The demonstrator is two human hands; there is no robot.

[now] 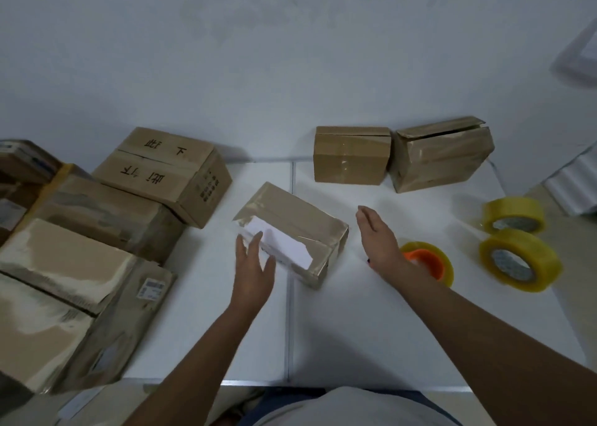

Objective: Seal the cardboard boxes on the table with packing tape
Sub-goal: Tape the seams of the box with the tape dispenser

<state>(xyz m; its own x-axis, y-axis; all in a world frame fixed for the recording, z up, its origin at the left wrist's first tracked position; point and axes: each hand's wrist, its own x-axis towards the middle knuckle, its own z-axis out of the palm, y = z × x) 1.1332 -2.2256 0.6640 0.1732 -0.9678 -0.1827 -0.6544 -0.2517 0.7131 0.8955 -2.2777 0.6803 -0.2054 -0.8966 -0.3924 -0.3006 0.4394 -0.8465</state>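
Small cardboard box [292, 233]: brown, wrapped in glossy clear tape, white label on top, lying skewed on white table [339, 328] between both hands. Left hand [253, 272]: fingers straight, relaxed, tips at box's near-left corner, grasping nothing. Right hand [378, 236]: released, just right of box, apart. Orange-core tape roll [428, 261]: behind right wrist.
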